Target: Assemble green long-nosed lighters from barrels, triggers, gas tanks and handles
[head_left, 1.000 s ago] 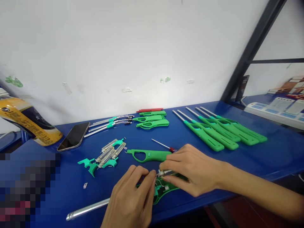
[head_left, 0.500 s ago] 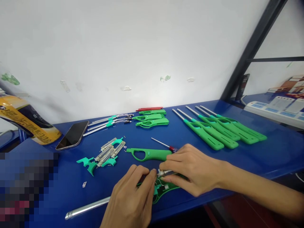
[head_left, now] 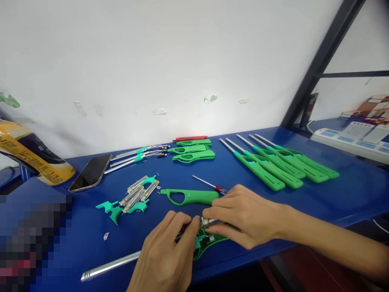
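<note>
1. While the left hand [head_left: 165, 251] curls over the open green handle [head_left: 219, 239] near the table's front edge, its palm hides most of the fingertips, so I cannot tell whether they grasp anything.
2. The right hand [head_left: 243, 217], at two o'clock from the left, pinches a clear-ended piece [head_left: 209, 221] between thumb and fingers; the piece's far end disappears inside the grip.
3. From the open handle, a metal tube [head_left: 112, 265] points to nine o'clock; any join is covered by the left hand. Thin wires and dark innards show between the hands, too small to trace.
4. Towards eleven o'clock lies a green shell [head_left: 197, 197], its right end against or behind the right hand; contact is unclear. At twelve, the screwdriver [head_left: 208, 183] has its handle end partly masked by that hand.
5. At ten o'clock, clear cartridges [head_left: 136, 196] overlap, hard to count; farther out, the bottle [head_left: 33, 152] is cut off by the frame.
6. At nine, far out, a pixelated patch [head_left: 27, 239] obscures whatever is beneath.
</note>
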`<state>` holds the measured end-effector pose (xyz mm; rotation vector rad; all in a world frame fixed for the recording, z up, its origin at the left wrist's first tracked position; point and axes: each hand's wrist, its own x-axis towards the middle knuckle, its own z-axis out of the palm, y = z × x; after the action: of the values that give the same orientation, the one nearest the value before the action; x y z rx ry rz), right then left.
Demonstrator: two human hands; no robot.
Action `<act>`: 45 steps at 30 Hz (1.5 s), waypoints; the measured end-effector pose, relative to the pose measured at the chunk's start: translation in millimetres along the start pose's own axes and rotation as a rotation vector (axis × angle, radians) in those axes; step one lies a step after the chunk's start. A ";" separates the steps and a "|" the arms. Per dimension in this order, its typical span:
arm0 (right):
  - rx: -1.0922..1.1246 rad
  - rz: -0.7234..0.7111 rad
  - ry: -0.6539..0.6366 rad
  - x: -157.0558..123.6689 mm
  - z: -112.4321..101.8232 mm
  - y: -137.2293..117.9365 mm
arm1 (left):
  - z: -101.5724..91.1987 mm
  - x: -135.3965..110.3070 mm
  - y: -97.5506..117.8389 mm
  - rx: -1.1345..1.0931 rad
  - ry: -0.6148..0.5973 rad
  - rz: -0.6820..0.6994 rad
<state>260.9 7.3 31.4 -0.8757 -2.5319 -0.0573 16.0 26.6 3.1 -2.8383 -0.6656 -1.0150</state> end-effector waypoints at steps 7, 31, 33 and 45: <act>0.004 -0.007 0.003 -0.5 0.7 0.3 | -0.6 -1.3 1.9 0.013 -0.006 0.009; -0.078 -0.037 0.009 -1.8 -0.9 4.1 | -4.2 8.0 5.4 -0.106 0.101 -0.029; -0.091 -0.050 0.011 -2.1 -0.8 4.3 | -4.1 7.5 6.1 -0.104 0.112 -0.002; -0.120 -0.098 0.042 -0.7 -1.3 2.3 | -1.4 -2.1 0.5 -0.087 0.050 0.004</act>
<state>263.3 8.5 32.0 -0.7861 -2.5524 -0.2576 13.9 25.1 2.9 -2.8751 -0.6261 -1.1368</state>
